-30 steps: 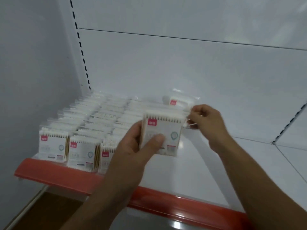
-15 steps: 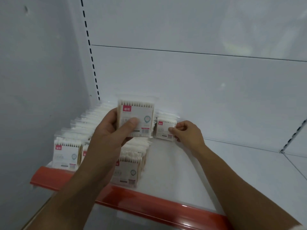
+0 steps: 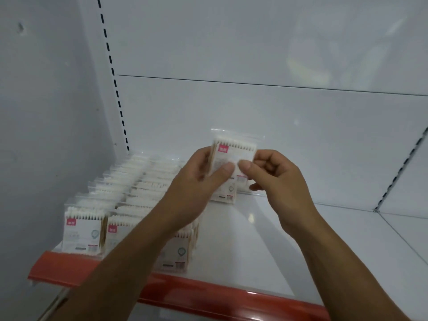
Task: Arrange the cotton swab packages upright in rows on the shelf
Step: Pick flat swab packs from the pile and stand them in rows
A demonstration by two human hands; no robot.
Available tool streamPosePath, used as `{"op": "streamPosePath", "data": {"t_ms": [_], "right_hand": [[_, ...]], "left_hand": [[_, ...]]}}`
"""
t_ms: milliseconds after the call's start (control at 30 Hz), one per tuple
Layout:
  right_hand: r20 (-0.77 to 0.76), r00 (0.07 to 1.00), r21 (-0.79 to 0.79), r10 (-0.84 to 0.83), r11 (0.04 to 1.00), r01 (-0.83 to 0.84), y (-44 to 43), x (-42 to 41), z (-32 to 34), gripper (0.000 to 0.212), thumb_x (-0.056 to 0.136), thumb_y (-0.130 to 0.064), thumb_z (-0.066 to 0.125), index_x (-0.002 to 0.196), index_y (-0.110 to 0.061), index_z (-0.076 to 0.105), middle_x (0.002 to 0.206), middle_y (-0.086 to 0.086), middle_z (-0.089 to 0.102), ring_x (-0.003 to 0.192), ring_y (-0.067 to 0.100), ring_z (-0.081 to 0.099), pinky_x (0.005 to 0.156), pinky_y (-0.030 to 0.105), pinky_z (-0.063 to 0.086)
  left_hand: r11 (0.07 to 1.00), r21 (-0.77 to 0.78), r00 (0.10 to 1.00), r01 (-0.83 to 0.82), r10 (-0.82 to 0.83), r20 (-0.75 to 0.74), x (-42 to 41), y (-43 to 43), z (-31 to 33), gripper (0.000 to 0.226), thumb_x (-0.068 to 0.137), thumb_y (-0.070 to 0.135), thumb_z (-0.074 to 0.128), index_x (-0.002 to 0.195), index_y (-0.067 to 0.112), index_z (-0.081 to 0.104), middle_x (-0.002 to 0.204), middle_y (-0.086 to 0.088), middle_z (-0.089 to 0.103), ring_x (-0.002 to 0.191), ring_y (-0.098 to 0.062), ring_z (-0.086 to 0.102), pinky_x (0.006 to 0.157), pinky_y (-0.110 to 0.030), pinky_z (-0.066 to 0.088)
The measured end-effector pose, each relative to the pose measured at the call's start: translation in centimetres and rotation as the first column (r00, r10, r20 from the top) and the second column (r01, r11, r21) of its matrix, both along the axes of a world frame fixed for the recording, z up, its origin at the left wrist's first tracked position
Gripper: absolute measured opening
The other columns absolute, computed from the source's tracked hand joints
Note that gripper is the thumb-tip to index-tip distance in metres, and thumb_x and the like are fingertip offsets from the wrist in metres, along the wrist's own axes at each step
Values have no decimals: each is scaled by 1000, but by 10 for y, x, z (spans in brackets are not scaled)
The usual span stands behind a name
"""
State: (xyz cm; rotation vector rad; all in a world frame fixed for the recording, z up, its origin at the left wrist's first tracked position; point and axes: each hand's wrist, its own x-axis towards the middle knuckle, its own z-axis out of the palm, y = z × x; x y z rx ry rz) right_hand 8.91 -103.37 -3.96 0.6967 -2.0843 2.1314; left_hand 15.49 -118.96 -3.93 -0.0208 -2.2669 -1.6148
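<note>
Left grip (image 3: 192,188), right grip (image 3: 278,181) pinch package (image 3: 234,147), rows (image 3: 111,200) beside

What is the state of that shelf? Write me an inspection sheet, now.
Surface: white metal shelf with red front strip.
Job's things: clear plastic cotton swab packages standing upright in rows at the left; one held package raised above the shelf.
Clutter: nothing seen.
Hands: left hand and right hand both pinch the held package, thumbs on its front.
Cables: nothing seen.
Surroundings: white back panel, black-slotted upright, grey side wall.
</note>
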Motion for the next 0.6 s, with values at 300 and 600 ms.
{"op": "streamPosePath", "data": {"t_ms": [300,600], "right_hand": [[9,959,401,-285,879,257,-8,-55,-75,14,79,-31,78,84,-27,65,83,-9,70,74,12,66,81,40,56],[-8,944,580,-329,768,273,-43,-63,-84,16,81,-35,72,91,-24,64,89,-13,69,89,10,65,84,34,52]], "left_hand": [[578,-813,943,70,226,243,-1,-40,-33,89,81,83,29,155,34,24,164,12,22,151,-9,14,121,-33,11],[580,-815,964,4,213,156,-4,-46,-41,81,87,79,32,153,32,32,161,11,29,149,-9,21,123,-34,16]]}}
